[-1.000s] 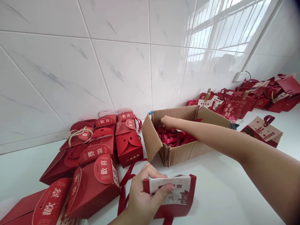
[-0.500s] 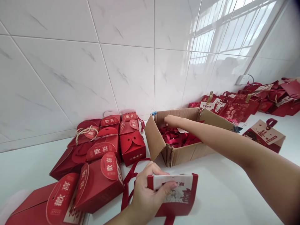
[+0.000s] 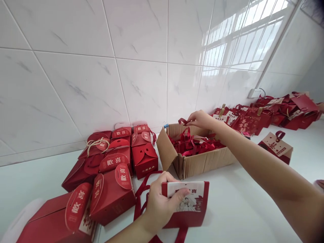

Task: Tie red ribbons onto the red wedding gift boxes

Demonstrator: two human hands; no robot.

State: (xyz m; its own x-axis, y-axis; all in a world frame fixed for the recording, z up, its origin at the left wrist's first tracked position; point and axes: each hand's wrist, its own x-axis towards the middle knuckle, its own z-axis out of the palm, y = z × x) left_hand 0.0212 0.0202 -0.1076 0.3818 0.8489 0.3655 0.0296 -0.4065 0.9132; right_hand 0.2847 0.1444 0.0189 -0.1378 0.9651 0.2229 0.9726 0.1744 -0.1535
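right hand (image 3: 201,118) lifted ribbon (image 3: 182,120) from box (image 3: 199,164) on white counter (image 3: 240,209).

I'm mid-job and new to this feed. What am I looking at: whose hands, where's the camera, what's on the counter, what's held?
No machine here: these are one person's two bare hands, filmed by a single camera worn on the head, looking forward and down. The left hand grips a flat red and white gift bag down at the white counter. The right hand reaches over an open cardboard box full of red ribbons, its fingers pinching one ribbon loop. Closed red gift boxes stand at the left by the tiled wall; more red bags lie along the wall far right.
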